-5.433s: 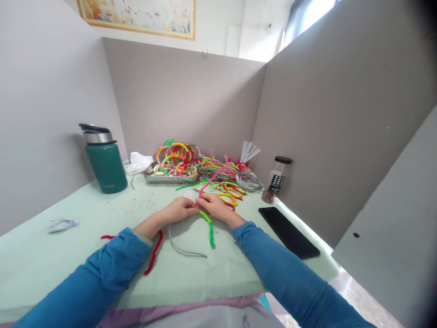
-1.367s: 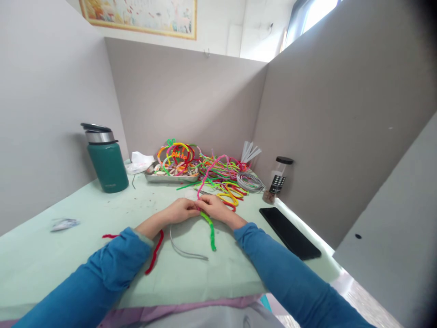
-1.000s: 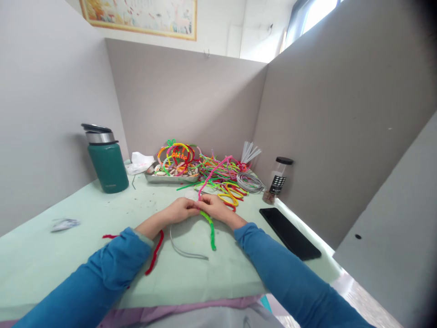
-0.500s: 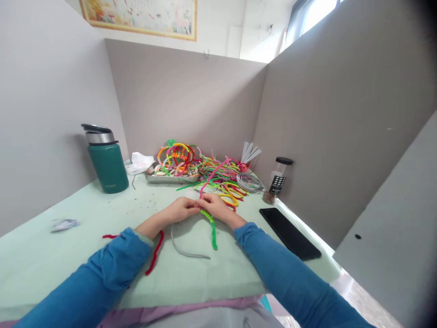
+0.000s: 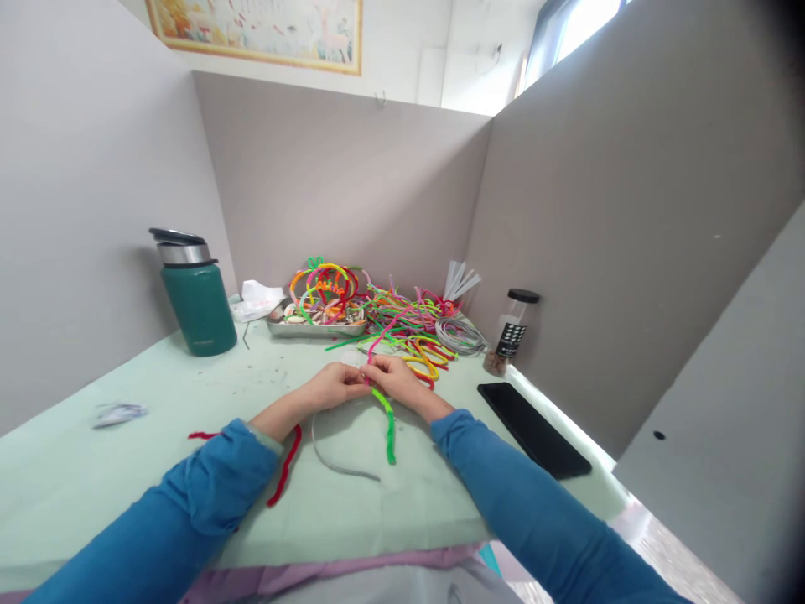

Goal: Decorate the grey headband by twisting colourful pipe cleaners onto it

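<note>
With fingers point(image 5: 354, 380) of left hand point(image 5: 330, 387) and right hand point(image 5: 401, 387) close together, pinching a fuzzy pink pipe-cleaner strand point(image 5: 378, 338) over the pale-green cloth-covered surface point(image 5: 402, 513), apparently to keep it steady against a curved lime-and-green fuzzy stem point(image 5: 391, 424) trailing nearward.

- Open cloth point(image 5: 182, 390) stretches between the bottle point(image 5: 197, 310) and the left hand point(image 5: 333, 386).
- Beyond the hands, the tray point(image 5: 318, 330) and stem pile point(image 5: 399, 306) block the way to the back panel point(image 5: 340, 176).
- A gap lies between the phone point(image 5: 534, 430) and pile, right of the right hand point(image 5: 393, 379); the jar point(image 5: 511, 338) stands beyond.
- Between the forearms, the held stem point(image 5: 389, 424), wire point(image 5: 343, 469) and red stem point(image 5: 288, 466) are in the way.
</note>
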`<state>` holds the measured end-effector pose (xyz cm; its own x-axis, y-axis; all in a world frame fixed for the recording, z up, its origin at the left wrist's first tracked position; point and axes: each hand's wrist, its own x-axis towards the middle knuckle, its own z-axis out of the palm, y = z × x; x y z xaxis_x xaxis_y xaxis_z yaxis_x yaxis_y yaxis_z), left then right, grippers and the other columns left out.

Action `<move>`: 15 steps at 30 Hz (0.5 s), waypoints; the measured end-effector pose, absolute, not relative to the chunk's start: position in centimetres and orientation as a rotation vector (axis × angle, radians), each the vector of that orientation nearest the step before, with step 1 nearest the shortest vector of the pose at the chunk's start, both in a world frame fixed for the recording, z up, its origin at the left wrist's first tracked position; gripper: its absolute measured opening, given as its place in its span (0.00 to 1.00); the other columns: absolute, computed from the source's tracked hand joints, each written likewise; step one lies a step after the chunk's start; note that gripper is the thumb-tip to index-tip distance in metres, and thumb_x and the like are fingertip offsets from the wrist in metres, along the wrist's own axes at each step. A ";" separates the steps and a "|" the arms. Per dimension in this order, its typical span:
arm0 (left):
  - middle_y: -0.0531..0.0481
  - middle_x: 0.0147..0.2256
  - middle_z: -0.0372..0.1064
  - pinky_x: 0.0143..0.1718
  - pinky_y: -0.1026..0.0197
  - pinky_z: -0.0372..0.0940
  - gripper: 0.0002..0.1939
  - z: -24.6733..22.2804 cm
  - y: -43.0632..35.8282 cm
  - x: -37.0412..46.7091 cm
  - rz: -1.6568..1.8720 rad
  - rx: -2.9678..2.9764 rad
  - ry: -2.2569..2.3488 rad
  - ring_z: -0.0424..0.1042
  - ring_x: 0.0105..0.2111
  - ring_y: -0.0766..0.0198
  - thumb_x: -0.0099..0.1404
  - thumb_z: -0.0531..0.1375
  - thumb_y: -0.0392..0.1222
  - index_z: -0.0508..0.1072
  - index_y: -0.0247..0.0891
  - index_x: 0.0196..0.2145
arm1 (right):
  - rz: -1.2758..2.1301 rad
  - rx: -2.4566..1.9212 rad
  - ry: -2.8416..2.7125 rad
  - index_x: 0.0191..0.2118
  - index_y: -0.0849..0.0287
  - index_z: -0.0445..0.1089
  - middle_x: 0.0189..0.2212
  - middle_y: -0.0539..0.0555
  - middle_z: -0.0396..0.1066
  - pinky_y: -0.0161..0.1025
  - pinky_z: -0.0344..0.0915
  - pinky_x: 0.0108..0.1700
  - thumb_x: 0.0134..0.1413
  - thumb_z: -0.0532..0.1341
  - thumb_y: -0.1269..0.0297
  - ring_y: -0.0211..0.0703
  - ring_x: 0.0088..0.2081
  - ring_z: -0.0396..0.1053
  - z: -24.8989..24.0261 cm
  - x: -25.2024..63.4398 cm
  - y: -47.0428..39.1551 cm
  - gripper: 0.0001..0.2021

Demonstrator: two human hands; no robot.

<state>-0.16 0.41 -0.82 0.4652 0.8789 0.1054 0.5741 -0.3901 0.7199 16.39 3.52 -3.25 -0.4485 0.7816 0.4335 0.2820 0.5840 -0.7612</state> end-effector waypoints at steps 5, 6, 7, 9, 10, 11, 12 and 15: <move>0.58 0.16 0.53 0.18 0.69 0.46 0.19 -0.7 0.3 -0.1 0.655 2.101 1.207 0.51 0.17 0.73 0.52 0.56 0.55 0.65 0.35 0.19 | 0.797 -0.836 -1.990 0.23 0.62 0.61 0.19 0.46 0.56 0.30 0.50 0.24 0.52 0.54 0.58 0.32 0.23 0.53 -3.1 16.4 3.3 0.14; 0.58 0.16 0.53 0.18 0.69 0.46 0.18 -0.6 0.2 -0.1 0.658 2.087 1.209 0.51 0.17 0.73 0.52 0.56 0.55 0.66 0.35 0.20 | 0.802 -0.840 -1.986 0.23 0.62 0.61 0.19 0.46 0.56 0.30 0.50 0.24 0.52 0.54 0.58 0.32 0.22 0.53 -3.0 16.4 3.3 0.14; 0.58 0.16 0.54 0.18 0.69 0.46 0.18 -0.5 0.1 -0.1 0.656 2.073 1.210 0.51 0.16 0.73 0.53 0.56 0.54 0.67 0.35 0.21 | 0.805 -0.854 -1.982 0.23 0.62 0.60 0.19 0.46 0.56 0.31 0.50 0.24 0.52 0.54 0.57 0.32 0.22 0.53 -2.9 16.4 3.2 0.14; 0.58 0.15 0.54 0.17 0.68 0.46 0.17 -0.4 0.0 -0.1 0.654 2.046 1.221 0.51 0.15 0.73 0.53 0.56 0.54 0.70 0.35 0.25 | 0.805 -0.902 -1.972 0.23 0.62 0.61 0.19 0.46 0.56 0.31 0.50 0.24 0.51 0.55 0.57 0.32 0.23 0.53 -2.9 16.3 3.1 0.14; 0.59 0.15 0.54 0.16 0.68 0.46 0.17 -0.4 0.1 -0.1 0.655 2.030 1.234 0.51 0.15 0.73 0.53 0.56 0.54 0.71 0.35 0.27 | 0.801 -0.925 -1.968 0.24 0.62 0.61 0.19 0.46 0.56 0.31 0.50 0.25 0.50 0.56 0.56 0.32 0.23 0.53 -2.9 16.3 3.0 0.14; 0.59 0.15 0.53 0.16 0.68 0.46 0.17 -0.4 0.2 -0.1 0.659 2.013 1.253 0.51 0.14 0.74 0.53 0.56 0.54 0.71 0.35 0.28 | 0.796 -0.942 -1.965 0.25 0.62 0.62 0.20 0.46 0.57 0.31 0.51 0.25 0.50 0.56 0.56 0.32 0.23 0.53 -2.9 16.3 3.0 0.14; 0.59 0.14 0.53 0.15 0.68 0.45 0.17 -0.6 0.3 -0.2 0.662 1.994 1.275 0.50 0.13 0.74 0.53 0.56 0.54 0.71 0.36 0.29 | 0.791 -0.949 -1.965 0.26 0.62 0.62 0.20 0.47 0.58 0.31 0.51 0.25 0.50 0.56 0.55 0.32 0.23 0.54 -2.9 16.3 3.0 0.14; 0.60 0.13 0.51 0.13 0.68 0.45 0.18 -1.1 0.9 -0.4 0.691 1.939 1.318 0.51 0.11 0.73 0.53 0.55 0.55 0.69 0.36 0.27 | 0.779 -0.936 -1.966 0.29 0.62 0.64 0.22 0.47 0.61 0.31 0.52 0.26 0.49 0.57 0.55 0.33 0.25 0.55 -3.1 16.3 3.2 0.13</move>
<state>-0.44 0.93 -1.12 0.3450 0.9373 0.0497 0.5742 -0.2527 0.7788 16.27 3.17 -3.08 -0.4016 0.8247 0.3983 0.3280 0.5356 -0.7782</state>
